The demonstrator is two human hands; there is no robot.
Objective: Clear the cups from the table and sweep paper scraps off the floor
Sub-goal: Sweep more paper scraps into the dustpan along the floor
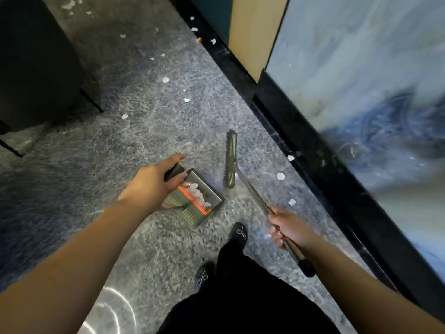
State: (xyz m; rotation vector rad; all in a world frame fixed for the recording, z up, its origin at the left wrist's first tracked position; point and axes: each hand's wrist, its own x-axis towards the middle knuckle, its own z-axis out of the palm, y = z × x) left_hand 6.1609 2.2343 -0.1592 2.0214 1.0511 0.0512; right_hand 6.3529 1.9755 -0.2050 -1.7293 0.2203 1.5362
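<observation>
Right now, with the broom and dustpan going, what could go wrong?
1. The dustpan already holds paper and hangs tilted from the left hand, so scraps might slide back out.
2. The broom head sits past the white scraps near the black wall edge, so those could get missed.
3. The right hand swings the long broom close to the shoes, so it might bump a foot.

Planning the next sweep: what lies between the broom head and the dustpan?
Head view: only bare floor between broom head and dustpan; no scraps there.
</observation>
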